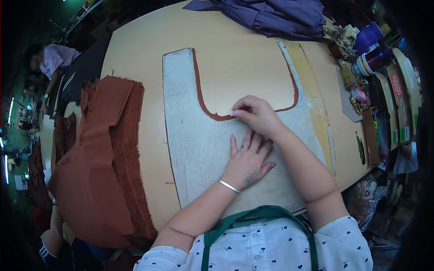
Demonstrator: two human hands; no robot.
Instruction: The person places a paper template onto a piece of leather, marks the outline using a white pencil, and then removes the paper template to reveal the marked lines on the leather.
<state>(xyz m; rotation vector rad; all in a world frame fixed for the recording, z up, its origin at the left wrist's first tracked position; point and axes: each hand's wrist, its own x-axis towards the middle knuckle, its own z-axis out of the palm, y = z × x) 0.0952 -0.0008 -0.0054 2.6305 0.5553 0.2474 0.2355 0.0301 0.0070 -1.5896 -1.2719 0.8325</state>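
A large pale grey pattern template [208,149] with a deep U-shaped cutout lies flat on the table, a yellowed strip [312,90] along its right side. Beneath it is rust-brown fabric [200,86], showing as a narrow band inside the curve and a thin line at the left edge. My left hand [249,162], fingers spread, presses flat on the template below the curve. At the bottom of the curve, my right hand [257,115] is closed in a pinch on a small white piece of chalk [233,114], mostly hidden by the fingers.
A thick stack of rust-brown fabric [97,167] covers the table's left side. Dark purple cloth [275,16] is heaped at the far edge. Cups [364,63], spools and a green pen [360,148] lie on the right. Another person [56,61] bends over dark cloth at far left.
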